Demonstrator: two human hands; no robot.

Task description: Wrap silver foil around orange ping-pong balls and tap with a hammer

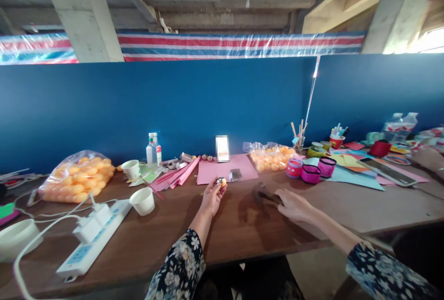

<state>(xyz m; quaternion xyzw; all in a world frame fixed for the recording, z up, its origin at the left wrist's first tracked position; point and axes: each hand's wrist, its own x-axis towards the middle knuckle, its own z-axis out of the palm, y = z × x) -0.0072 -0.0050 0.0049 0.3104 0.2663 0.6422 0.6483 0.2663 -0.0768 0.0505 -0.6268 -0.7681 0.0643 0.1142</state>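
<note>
In the middle of the head view, my left hand (212, 199) pinches a small round ball (221, 182), partly shiny metal and partly orange. It is just in front of pink paper (208, 170) on the brown table (236, 230). To the right, my right hand (294, 205) is wrapped round the handle of a hammer (260, 194), whose dark head is toward the left, a little blurred. A dark small packet (236, 174) lies on the pink paper, behind and right of the ball.
Bags of orange balls (81, 177) stand left and right. A white power strip (93, 240) and paper cup (142, 201) are at left. Purple bands (311, 173), coloured paper and a phone (388, 171) lie at right, near another person's hand (428, 159).
</note>
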